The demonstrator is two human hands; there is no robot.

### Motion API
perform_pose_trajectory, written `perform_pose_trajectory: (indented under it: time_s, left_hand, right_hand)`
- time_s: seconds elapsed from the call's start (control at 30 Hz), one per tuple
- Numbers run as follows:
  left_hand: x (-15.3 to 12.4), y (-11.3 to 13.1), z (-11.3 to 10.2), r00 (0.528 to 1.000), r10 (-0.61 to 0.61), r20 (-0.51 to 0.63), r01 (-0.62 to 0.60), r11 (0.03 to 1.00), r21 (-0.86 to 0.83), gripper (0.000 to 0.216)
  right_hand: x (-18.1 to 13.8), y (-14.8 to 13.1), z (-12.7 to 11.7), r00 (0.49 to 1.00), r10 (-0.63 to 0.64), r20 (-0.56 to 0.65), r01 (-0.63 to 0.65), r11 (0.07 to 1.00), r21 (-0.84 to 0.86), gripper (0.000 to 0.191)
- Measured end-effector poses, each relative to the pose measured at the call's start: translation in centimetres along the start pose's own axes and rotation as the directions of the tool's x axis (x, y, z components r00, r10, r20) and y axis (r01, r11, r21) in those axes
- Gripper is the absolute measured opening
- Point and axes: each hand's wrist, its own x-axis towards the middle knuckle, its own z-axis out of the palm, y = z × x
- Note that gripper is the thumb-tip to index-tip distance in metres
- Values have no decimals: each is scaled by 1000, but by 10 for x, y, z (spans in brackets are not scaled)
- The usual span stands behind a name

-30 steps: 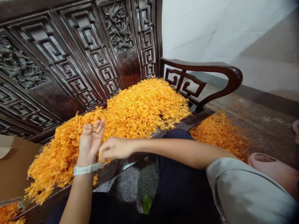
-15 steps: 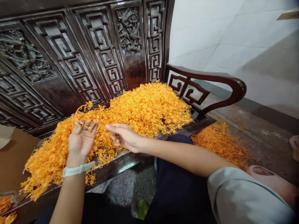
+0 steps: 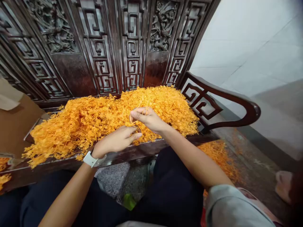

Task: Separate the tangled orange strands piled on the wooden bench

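Observation:
A thin yellow-orange plastic sprig curves between my hands, its branched ends sticking up behind my right fingers. My right hand is closed in a pinch on it. Just below and to the left, my left hand has curled fingers and a white-strapped watch at the wrist. Its fingertips are partly hidden, with a bit of the sprig showing at them. Both hands are over the front of a long heap of similar yellow-orange plastic sprigs on a dark wooden bench.
The bench has a carved back and a curved armrest at the right. A cardboard box stands at the left end. More orange pieces lie on the floor to the right. Part of another person shows at the far right.
My hands have come closer together, and the left has turned from palm up to back up. The sprig, earlier at my left hand, is now in my right fingers. The view has shifted.

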Motion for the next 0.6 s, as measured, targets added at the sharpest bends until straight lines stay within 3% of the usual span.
perform_pose_trajectory:
  time_s: [0.07, 0.23, 0.33, 0.4, 0.47, 0.5, 0.53, 0.6]
  left_hand:
    - [-1, -4, -2, 999, -15, 36, 15, 1000, 3, 50]
    - [-8, -20, -20, 995, -66, -70, 60, 995, -77, 64]
    - [-16, -37, -36, 989, -111, -97, 100, 989, -106, 63]
    - [-24, -56, -49, 982, -158, -103, 153, 987, -50, 61]
    - [-32, -82, -65, 949, -272, -162, 291, 951, 108, 60]
    - [-36, -95, -73, 915, -342, -213, 385, 897, 215, 59]
    - [-41, -106, -81, 887, -388, -252, 455, 828, 328, 58]
    - [-49, -120, -91, 854, -422, -305, 520, 715, 467, 58]
  right_hand:
    - [-5, -7, -7, 998, -59, -29, 61, 996, 65, 39]
    - [-34, -27, -33, 980, -178, -85, 186, 978, 94, 35]
    - [-62, -34, -48, 942, -236, -240, 247, 969, 17, 34]
    - [-87, -39, -60, 889, -261, -376, 256, 965, -65, 36]
    - [-118, -45, -78, 794, -313, -521, 276, 949, -151, 36]
    - [-137, -47, -88, 717, -361, -596, 299, 932, -204, 35]
    - [-159, -48, -98, 611, -419, -672, 325, 906, -270, 36]
    - [-206, -39, -116, 343, -520, -782, 315, 848, -426, 45]
